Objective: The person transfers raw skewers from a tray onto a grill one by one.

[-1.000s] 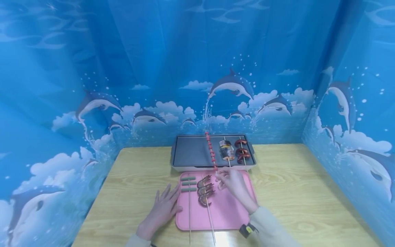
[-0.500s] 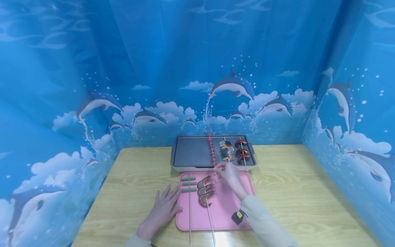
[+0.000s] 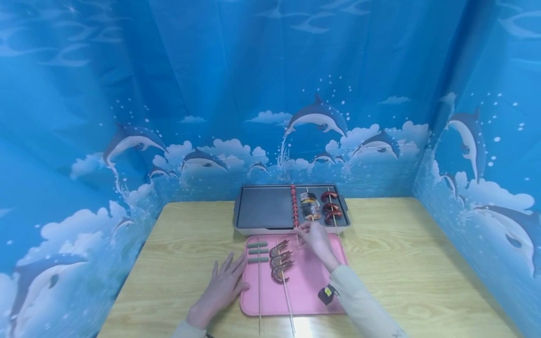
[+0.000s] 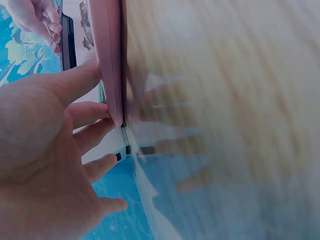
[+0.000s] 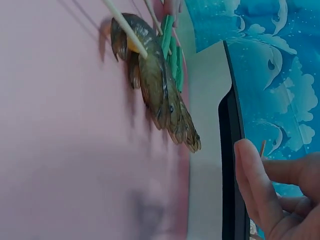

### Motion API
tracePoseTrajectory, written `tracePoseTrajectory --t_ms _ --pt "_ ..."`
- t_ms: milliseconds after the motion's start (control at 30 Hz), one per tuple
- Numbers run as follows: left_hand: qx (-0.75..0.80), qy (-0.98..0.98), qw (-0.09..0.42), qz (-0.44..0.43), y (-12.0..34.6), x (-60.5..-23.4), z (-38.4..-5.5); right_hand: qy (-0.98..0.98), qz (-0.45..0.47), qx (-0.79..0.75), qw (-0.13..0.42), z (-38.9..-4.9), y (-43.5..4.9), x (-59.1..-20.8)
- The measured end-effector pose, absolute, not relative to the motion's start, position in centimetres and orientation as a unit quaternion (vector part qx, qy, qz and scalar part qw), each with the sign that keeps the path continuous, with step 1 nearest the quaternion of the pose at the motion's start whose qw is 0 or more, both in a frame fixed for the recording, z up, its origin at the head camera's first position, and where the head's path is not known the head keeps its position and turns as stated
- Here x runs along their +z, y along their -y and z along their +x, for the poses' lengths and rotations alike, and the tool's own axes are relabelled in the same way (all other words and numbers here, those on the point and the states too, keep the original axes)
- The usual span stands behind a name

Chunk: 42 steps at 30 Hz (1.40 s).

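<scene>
My right hand (image 3: pixel 314 237) pinches the bare stick end of a skewer threaded with small red pieces (image 3: pixel 294 204), which lies along the dark griddle (image 3: pixel 262 206). In the right wrist view, those fingers (image 5: pixel 252 175) are at the griddle's front edge, and most of that skewer is hidden. My left hand (image 3: pixel 226 284) has its fingers spread, with its tips and thumb at the left rim of the pink tray (image 3: pixel 313 293). A shrimp skewer (image 3: pixel 281 263) and a skewer of green pieces (image 3: pixel 258 252) lie on the tray, their sticks reaching past its near edge.
To the right on the griddle are a skewer of silvery-skinned fish chunks (image 3: pixel 310 209) and one of glossy dark-red curled pieces (image 3: pixel 331 209). The griddle stands right behind the tray on a wooden table (image 3: pixel 393 263). A dolphin-print curtain (image 3: pixel 270 94) surrounds the back and sides.
The red skewer has swung right and lowered, now lying nearly straight beside the fish skewer. My right hand moved slightly with its stick. My left hand has stayed put.
</scene>
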<state>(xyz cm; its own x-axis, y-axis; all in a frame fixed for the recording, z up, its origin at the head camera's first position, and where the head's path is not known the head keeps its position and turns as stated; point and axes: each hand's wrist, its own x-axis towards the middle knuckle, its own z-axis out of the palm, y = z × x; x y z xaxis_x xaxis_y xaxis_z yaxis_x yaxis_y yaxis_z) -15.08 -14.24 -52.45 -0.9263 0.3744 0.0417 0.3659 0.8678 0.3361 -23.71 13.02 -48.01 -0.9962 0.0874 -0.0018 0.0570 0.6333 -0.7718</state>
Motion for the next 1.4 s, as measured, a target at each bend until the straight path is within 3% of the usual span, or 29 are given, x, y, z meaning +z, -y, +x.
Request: tracePoseTrajectory --t_ms 167,500,967,1400 --pt "0.176 -0.965 0.003 0.197 14.3 -52.5 -15.0 0.917 -0.049 0.395 0.018 -23.5 -13.1 -47.7" --pt "0.178 -0.963 -0.003 0.2 14.3 -52.7 -14.9 0.902 -0.004 0.419 0.102 -22.0 -14.3 -46.0" --pt "0.171 -0.967 0.009 0.19 14.3 -52.9 -15.3 0.915 0.084 0.375 0.12 -17.4 -17.5 -45.9" --pt "0.159 -0.969 0.012 0.188 14.3 -52.8 -15.2 0.955 0.127 0.262 0.059 -14.8 -21.7 -49.5"
